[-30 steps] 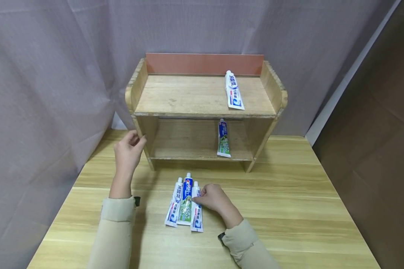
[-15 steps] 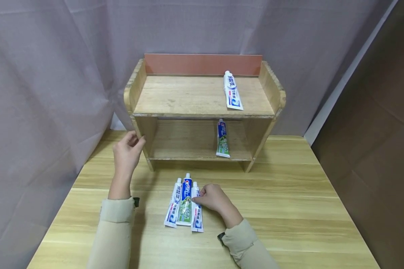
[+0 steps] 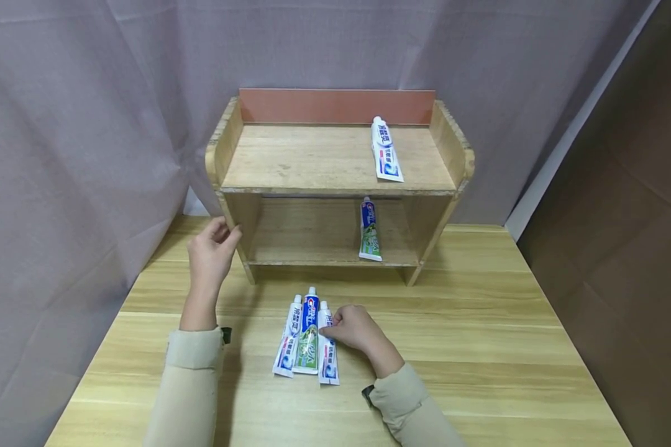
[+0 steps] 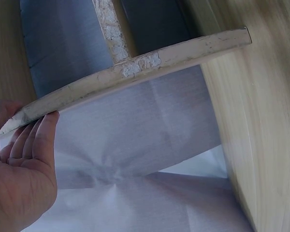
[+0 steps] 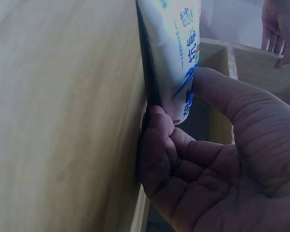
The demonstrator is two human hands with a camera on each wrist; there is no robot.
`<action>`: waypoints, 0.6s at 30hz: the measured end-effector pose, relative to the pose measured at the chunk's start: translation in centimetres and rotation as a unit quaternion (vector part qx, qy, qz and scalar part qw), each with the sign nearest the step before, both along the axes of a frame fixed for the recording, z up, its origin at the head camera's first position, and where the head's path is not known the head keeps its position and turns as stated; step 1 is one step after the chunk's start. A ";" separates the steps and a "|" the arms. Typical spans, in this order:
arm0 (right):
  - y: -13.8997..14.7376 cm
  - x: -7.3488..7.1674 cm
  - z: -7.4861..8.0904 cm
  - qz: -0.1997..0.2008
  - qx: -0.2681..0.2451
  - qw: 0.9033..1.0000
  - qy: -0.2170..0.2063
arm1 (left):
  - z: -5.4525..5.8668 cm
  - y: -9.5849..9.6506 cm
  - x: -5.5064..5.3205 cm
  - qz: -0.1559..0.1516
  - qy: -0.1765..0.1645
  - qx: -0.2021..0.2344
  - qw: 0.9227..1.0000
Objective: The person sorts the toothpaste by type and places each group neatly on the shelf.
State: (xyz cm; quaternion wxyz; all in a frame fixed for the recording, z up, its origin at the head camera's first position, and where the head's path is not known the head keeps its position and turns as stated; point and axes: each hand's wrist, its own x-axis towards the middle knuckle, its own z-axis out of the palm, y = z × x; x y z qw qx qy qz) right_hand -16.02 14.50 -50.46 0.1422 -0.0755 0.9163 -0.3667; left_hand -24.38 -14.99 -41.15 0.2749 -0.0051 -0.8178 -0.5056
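With thumb and fingers on either side, my left hand point(image 3: 209, 254) grips the left side panel point(image 4: 154, 60) of a small wooden shelf point(image 3: 296, 158). On the table in front of it, three toothpaste tubes lie close together, caps toward the shelf. My right hand point(image 3: 359, 330) pinches the rightmost one, a white toothpaste tube point(image 3: 328, 365), thumb on one edge and fingers on the other in the right wrist view. Left of it are a blue-and-green toothpaste tube point(image 3: 307, 347) and another white tube point(image 3: 287, 344).
A white toothpaste tube point(image 3: 387, 152) lies on the upper shelf board, right of centre. Below it, a blue-and-green tube point(image 3: 371, 233) lies on the lower board. A grey curtain point(image 3: 335, 43) hangs behind, and a brown panel point(image 3: 620, 205) stands along the right.
The lower end of the white tube under my right hand has shifted very slightly to the right. Both hands stay in place.
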 end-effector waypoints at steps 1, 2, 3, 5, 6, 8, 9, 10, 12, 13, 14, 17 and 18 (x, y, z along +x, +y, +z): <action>0.0 0.0 0.0 -0.001 0.000 1.000 -0.001 | 0.0 0.0 0.0 -0.001 0.000 0.001 1.000; 0.0 0.0 0.0 0.000 0.000 1.000 -0.001 | 0.0 0.0 0.0 -0.001 0.000 0.001 1.000; 0.0 0.0 -0.1 -0.001 0.000 1.000 -0.003 | 0.0 0.0 0.0 -0.001 -0.001 0.001 1.000; 0.0 -0.1 -0.1 -0.001 0.002 1.000 -0.005 | 0.0 0.0 0.0 -0.002 0.000 0.003 1.000; 0.0 -0.2 -0.2 0.000 0.003 1.000 -0.007 | 0.0 0.0 0.0 -0.002 0.000 0.004 1.000; 0.0 -0.2 -0.2 0.002 0.003 1.000 -0.007 | 0.0 -0.1 0.0 -0.003 0.000 0.004 1.000; 0.0 -0.2 -0.2 0.003 0.002 1.000 -0.007 | 0.0 -0.1 0.0 -0.004 0.000 0.005 1.000; 0.0 -0.2 -0.1 0.003 0.002 1.000 -0.008 | 0.0 -0.1 0.0 -0.006 -0.001 0.006 1.000; 0.0 -0.2 -0.1 0.003 0.000 1.000 -0.009 | 0.1 -0.1 0.0 -0.008 -0.002 0.008 1.000; 0.0 -0.2 -0.1 0.003 -0.002 1.000 -0.009 | 0.1 -0.1 0.0 -0.009 -0.002 0.008 1.000; 0.0 -0.2 -0.1 0.002 -0.003 1.000 -0.011 | 0.1 -0.1 0.0 -0.011 -0.003 0.009 1.000; 0.1 -0.2 0.0 0.002 -0.005 1.000 -0.014 | 0.1 0.0 0.0 -0.012 -0.002 0.010 1.000; 0.1 -0.2 0.0 0.002 -0.006 1.000 -0.015 | 0.1 0.0 0.1 -0.011 -0.001 0.010 1.000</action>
